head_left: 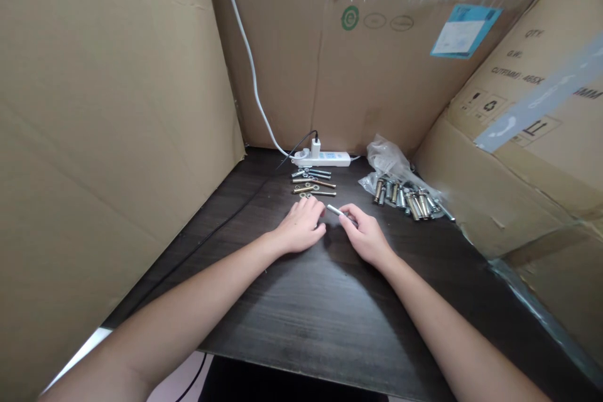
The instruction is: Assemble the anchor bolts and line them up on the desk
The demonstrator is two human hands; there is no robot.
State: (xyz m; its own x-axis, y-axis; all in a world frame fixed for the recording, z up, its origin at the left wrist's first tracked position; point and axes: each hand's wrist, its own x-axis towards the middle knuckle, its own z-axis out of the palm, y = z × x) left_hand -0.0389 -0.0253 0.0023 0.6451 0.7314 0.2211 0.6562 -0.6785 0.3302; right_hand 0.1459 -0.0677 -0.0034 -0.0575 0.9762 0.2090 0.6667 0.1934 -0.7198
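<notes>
My right hand [365, 235] is closed in a pinch around a silver bolt [335, 210], whose pale end sticks out to the left toward my other hand. The fingers cover the rest of it. My left hand [301, 224] rests palm down on the dark table, its thumb apart from its bent fingers. Nothing shows in it, though the space beneath the palm is hidden. Just beyond the left fingertips, silver and brass-coloured bolts and sleeves [315, 183] lie in rows, with several washers and nuts [309, 188] among them.
To the right, a pile of expansion bolts [414, 201] spills from a clear plastic bag [387, 157]. A white power strip [330, 159] with a plugged-in charger [315, 149] stands at the back. A black cable [221, 232] crosses the table's left side. Cardboard walls [282, 75] enclose it.
</notes>
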